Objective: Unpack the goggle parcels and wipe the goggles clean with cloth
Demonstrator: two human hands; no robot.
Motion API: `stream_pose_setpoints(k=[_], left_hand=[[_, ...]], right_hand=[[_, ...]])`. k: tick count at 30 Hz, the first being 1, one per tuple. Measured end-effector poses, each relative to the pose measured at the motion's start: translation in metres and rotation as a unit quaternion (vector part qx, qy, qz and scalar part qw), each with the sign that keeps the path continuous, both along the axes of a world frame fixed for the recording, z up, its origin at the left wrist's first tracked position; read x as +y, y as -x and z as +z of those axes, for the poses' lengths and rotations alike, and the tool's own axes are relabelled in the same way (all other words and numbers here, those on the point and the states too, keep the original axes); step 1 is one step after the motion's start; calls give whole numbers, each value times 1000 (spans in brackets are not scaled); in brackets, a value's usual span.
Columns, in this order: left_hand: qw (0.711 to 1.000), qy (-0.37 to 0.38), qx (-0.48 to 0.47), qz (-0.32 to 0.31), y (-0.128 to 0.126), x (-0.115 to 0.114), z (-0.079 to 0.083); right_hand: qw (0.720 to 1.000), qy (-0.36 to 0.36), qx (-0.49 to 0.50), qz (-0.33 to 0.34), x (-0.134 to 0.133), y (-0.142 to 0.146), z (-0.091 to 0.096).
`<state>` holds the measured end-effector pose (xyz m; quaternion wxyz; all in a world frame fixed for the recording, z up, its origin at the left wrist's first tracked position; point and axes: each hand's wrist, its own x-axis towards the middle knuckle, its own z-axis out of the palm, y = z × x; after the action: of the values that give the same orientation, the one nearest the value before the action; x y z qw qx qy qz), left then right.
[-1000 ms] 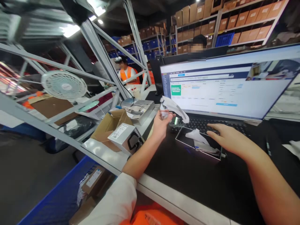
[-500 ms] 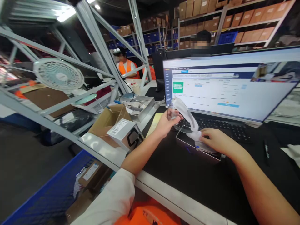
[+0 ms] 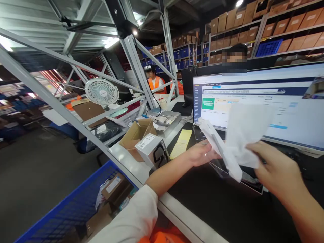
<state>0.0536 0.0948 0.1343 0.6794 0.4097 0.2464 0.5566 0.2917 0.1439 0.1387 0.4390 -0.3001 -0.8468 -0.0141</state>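
My left hand (image 3: 202, 154) is closed around the lower side of a folded white piece (image 3: 219, 148), which stands tilted with a grey strip along it. Its fingertips are partly hidden behind that piece. My right hand (image 3: 277, 165) pinches a thin, translucent white wrapping sheet (image 3: 245, 131), which rises in front of the monitor and is smeared by motion. Whether sheet and folded piece are joined, I cannot tell. Below both hands lies a shallow dark box with a pale edge (image 3: 254, 189), partly covered.
A silver box (image 3: 152, 152) and an open cardboard box (image 3: 138, 135) stand left, beside a yellow paper pad (image 3: 181, 143). Behind the hands is a monitor (image 3: 215, 91). A blue crate (image 3: 73, 199) with packages sits below the table edge. Co-workers sit beyond.
The white wrapping has been lifted and spread upward by my right hand. My left hand has shifted toward it. The camera view has turned, so the surroundings sit lower and further right.
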Motion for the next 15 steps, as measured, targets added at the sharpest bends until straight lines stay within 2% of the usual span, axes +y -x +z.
stream_pose_setpoints(k=[2,5,8,11,13,15], left_hand=[[1000,2,0,10,-1,-4,1],[1000,3,8,0,-2,-7,1],[999,30,-1,14,-4,-3,-3],[998,51,-14,43,-4,4,-8],[997,50,-11,53,-1,7,-9],[998,44,6,51,4,8,-9]], right_hand=[[996,-2,-71,50,3,7,-3],[990,3,-129,60,1,16,-2],[985,17,-133,112,-7,19,3],[975,79,-120,168,-14,16,8],[979,138,-65,135,-14,9,10],[980,190,44,39,-9,0,12]])
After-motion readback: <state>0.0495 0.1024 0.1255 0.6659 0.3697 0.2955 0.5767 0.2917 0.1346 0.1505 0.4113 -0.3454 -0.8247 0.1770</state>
